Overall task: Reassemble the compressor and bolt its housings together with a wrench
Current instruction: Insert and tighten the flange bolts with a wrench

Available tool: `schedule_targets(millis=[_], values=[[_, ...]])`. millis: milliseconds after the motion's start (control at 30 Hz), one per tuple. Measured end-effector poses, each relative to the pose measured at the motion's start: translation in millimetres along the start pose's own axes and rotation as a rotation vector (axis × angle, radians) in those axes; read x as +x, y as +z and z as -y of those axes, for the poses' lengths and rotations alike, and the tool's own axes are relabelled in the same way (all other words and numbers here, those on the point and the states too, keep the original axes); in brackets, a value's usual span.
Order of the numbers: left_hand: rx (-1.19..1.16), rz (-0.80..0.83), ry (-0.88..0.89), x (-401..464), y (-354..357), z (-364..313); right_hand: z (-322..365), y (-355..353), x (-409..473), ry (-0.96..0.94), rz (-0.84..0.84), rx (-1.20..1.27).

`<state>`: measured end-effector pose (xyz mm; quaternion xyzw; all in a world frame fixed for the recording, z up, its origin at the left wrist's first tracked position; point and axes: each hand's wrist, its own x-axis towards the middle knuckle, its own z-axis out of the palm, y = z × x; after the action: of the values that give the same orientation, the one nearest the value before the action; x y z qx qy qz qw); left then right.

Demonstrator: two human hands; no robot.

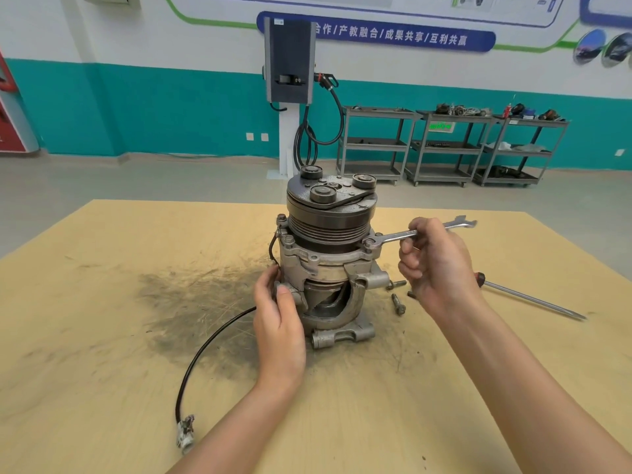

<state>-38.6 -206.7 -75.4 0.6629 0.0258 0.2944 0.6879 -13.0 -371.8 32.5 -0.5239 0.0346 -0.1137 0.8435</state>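
On scuffed board, ribbed metal compressor (pixel 328 254), slim wrench (pixel 396 237)

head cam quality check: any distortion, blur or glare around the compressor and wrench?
Head view: wide-angle bending at the edges, table outline and wall stripe curve; compressor, wrench and both hands, left hand, right hand, sharp; soft even light, faint shadows, no strong glare; far carts slightly soft.
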Motion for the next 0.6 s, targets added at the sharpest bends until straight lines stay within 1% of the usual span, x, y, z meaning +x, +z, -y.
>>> schedule_targets(millis=[133,267,433,600], values=[[-0.003,0.0,-0.001,0.2,0.6,0.5,-20.1,-5.0,-21.9,-0.34,-0.036,-0.019],[-0.001,0.004,0.003,0.1,0.6,0.2,-34.9,-7.4,-38.7,-0.516,-0.003,-0.055],[-0.002,0.004,0.002,-0.5,0.3,-0.7,-41.3,-9.4,-44.7,-0.627,0.044,-0.139],[0.001,-0.005,0.006,0.0,0.6,-1.2,-38.8,-11.7,-41.8,-0.601,0.057,-0.141]])
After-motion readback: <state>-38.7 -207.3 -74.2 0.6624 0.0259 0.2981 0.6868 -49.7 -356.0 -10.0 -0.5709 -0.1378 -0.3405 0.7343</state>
